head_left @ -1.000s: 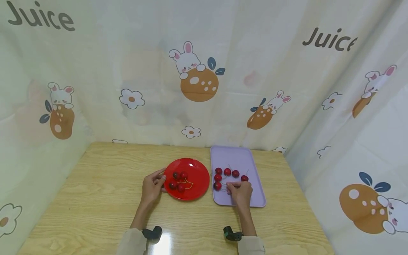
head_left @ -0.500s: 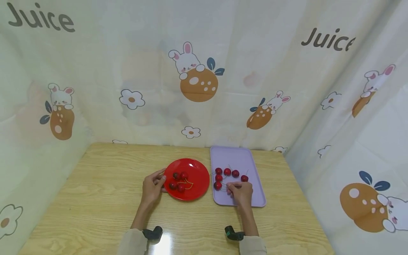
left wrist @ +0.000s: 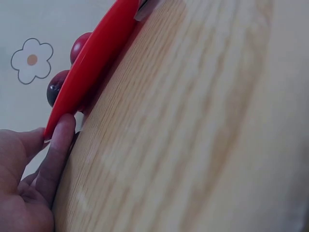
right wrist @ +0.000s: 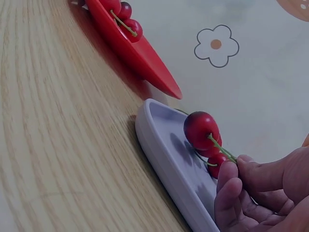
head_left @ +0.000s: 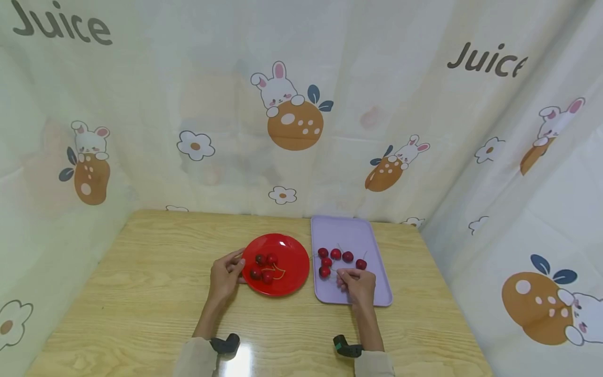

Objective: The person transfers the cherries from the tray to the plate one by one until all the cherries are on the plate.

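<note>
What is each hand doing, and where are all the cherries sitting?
Left hand: holds the red plate's near-left rim.
Right hand: pinches a cherry stem over the tray.
Pinched cherry: lifted, hanging from its stem.
Red plate: flat on the table, four cherries on it.
Purple tray: flat on the table, cherries in its near half.
Table: wooden, bears plate and tray.

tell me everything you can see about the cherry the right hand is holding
The cherry is round, glossy and deep red, with a thin green stem. The right hand pinches that stem between its fingertips, so the fruit hangs tilted just above the lilac tray, near its left edge. Other cherries lie on the tray close behind it.
</note>
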Demonstrator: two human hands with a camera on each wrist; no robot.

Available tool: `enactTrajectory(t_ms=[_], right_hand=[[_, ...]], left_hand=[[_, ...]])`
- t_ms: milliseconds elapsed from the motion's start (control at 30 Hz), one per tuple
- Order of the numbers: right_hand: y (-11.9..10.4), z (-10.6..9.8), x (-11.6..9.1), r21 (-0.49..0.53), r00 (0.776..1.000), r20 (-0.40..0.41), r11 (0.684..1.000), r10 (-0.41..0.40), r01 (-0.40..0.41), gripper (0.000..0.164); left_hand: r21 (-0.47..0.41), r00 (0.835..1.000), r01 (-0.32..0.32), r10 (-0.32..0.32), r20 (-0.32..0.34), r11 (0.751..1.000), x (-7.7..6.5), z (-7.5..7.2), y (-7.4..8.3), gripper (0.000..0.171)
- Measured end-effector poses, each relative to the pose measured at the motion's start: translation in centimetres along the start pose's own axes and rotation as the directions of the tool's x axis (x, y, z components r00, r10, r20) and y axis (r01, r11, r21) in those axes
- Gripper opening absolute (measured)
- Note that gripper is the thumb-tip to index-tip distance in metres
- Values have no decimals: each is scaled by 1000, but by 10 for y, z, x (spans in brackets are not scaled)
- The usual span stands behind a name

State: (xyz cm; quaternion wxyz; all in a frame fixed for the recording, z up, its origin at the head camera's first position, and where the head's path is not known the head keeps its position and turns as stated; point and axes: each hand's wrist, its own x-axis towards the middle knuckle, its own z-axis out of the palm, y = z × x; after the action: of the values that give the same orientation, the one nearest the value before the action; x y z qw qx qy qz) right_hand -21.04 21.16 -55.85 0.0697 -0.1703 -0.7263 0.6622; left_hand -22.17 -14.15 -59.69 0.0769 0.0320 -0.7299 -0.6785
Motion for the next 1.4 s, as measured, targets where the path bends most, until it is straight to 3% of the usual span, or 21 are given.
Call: enactTrajectory(t_ms=[367, 1400], right_hand=[[1, -4, 3, 88, 997, 41, 994, 59, -63, 24], [-3, 10, -4, 130, 994, 99, 989, 55, -68, 23]], left_hand=[[8, 1000, 10, -10, 10, 1000, 0, -1, 0, 39], [8, 1000, -9, 9, 3, 1000, 0, -1, 0, 37]])
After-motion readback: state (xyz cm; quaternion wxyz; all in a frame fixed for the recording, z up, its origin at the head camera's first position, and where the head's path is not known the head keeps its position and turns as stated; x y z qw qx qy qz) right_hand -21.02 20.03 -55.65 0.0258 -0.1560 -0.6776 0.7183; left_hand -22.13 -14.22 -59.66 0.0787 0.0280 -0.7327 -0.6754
